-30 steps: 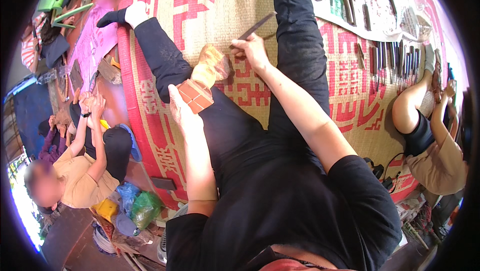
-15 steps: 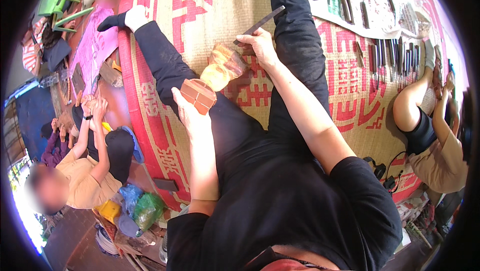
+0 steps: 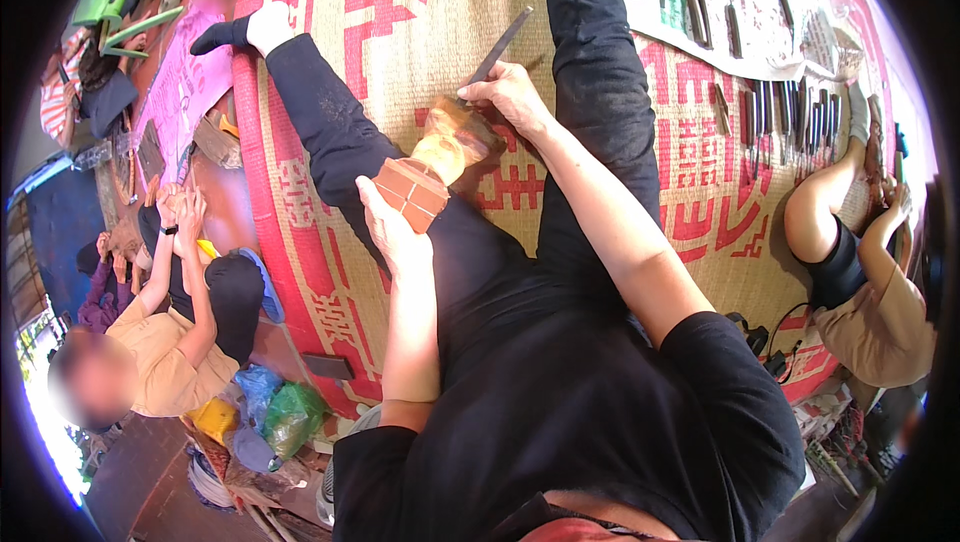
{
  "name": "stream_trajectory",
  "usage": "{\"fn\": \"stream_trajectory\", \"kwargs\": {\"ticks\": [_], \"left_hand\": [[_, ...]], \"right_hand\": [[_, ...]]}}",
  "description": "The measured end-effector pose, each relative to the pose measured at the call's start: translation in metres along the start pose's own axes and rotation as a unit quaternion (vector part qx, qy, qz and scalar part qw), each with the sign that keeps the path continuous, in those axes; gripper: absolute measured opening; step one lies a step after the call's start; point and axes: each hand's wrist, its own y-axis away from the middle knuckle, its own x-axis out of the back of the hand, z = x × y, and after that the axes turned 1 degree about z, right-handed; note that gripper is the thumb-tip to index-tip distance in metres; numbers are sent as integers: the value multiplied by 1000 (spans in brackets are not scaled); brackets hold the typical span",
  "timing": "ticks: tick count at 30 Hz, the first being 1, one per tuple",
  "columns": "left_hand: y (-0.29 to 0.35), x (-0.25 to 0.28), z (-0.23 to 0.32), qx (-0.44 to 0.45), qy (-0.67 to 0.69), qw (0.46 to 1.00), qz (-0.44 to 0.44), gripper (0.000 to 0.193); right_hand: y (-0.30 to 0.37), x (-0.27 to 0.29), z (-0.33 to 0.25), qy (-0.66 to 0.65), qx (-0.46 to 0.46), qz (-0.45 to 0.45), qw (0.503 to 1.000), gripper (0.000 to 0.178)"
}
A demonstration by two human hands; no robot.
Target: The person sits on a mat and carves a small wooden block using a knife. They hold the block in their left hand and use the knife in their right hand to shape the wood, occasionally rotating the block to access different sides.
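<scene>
My left hand (image 3: 393,232) is closed round the reddish-brown squared base of a wood carving (image 3: 411,196), which bears a pale cross line. The carving's upper part is yellowish, rounded wood, pointing away from me over my bent left leg. Pinched in my right hand (image 3: 514,102) is a long, flat, dark file (image 3: 506,42), held slantwise with its free end pointing up and to the right. Its lower end lies close to the carving's far end; whether they touch I cannot tell.
I sit on a red and straw-coloured woven mat (image 3: 400,62), legs spread. Rows of dark-handled carving tools (image 3: 790,112) lie at the right, more on a white sheet (image 3: 720,52). One person (image 3: 180,352) works at left, another (image 3: 860,292) sits at right. Plastic bags (image 3: 292,420) stand lower left.
The carving has shifted slightly to the right with my left hand, its base turning a little. My right hand has moved slightly left, and the file now stands steeper.
</scene>
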Motion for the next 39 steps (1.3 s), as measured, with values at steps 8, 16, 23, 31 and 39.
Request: {"fn": "stream_trajectory", "kwargs": {"ticks": [8,16,23,31,39], "left_hand": [[0,-2,-3,-15,8,1000,1,58],[-3,2,-5,-11,13,1000,9,58],[2,-3,-2,0,7,1000,19,59],[-2,0,-4,-8,14,1000,16,58],[0,-2,-3,5,22,1000,5,57]], "right_hand": [[14,-9,-6,64,27,-3,998,12],[0,2,4,-58,16,44,997,11],[11,-11,-2,-40,32,32,998,10],[9,-5,9,-6,5,9,1000,14],[2,-2,7,-21,9,94,995,7]]}}
